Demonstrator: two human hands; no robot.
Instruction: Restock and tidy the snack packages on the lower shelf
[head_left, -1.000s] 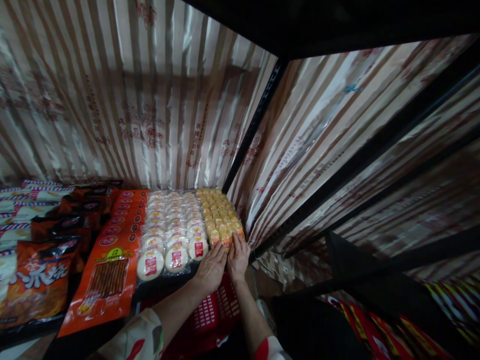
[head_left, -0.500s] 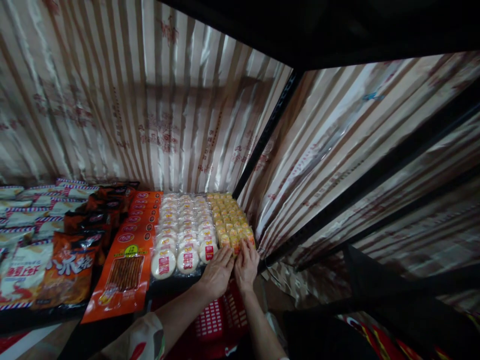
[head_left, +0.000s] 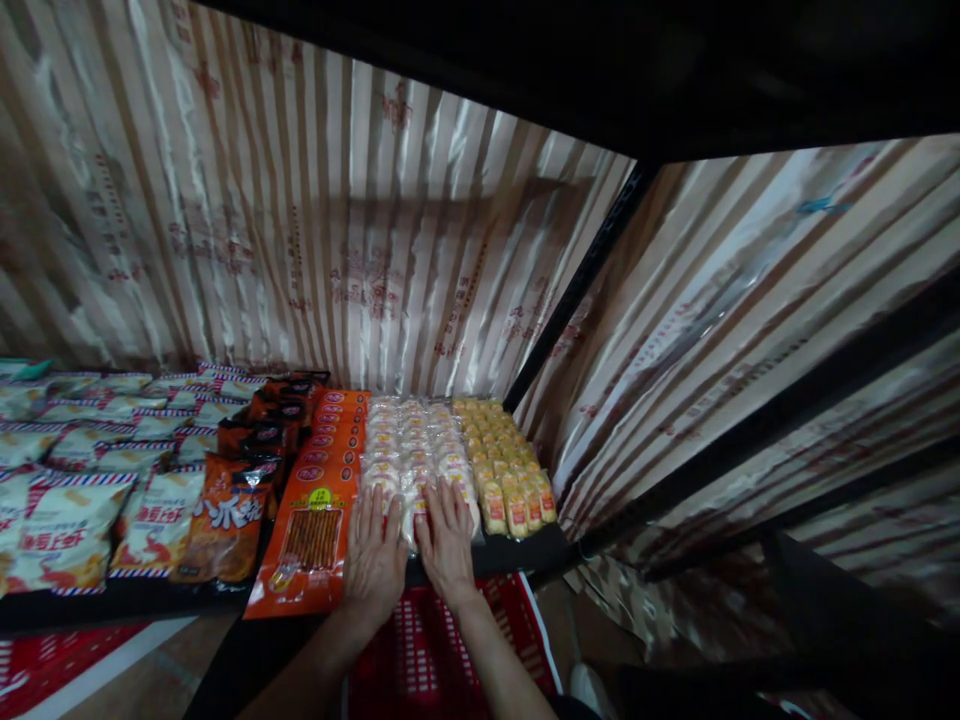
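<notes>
Rows of round white rice crackers (head_left: 414,450) in clear wrappers lie on a dark shelf. Against their front ends rests my left hand (head_left: 373,555), fingers stretched out, close to the orange snack packets. My right hand (head_left: 447,540) lies flat on the same crackers, a little to the right, with its fingers extended. Neither hand grips anything. To the right sit rows of small yellow wrapped snacks (head_left: 502,465). Overlapping orange packets (head_left: 306,500) with brown sticks in a window line the left side. The front crackers are partly hidden by my fingers.
Orange-brown snack bags (head_left: 223,525) and white snack bags (head_left: 71,530) fill the shelf on the left. Below the shelf edge stands a red plastic basket (head_left: 420,650). A black shelf post (head_left: 581,285) rises at the corner before a striped curtain (head_left: 420,240).
Both hands have moved left from the yellow snacks to the white rice crackers. The fronts of the yellow snacks now show. The view has shifted left.
</notes>
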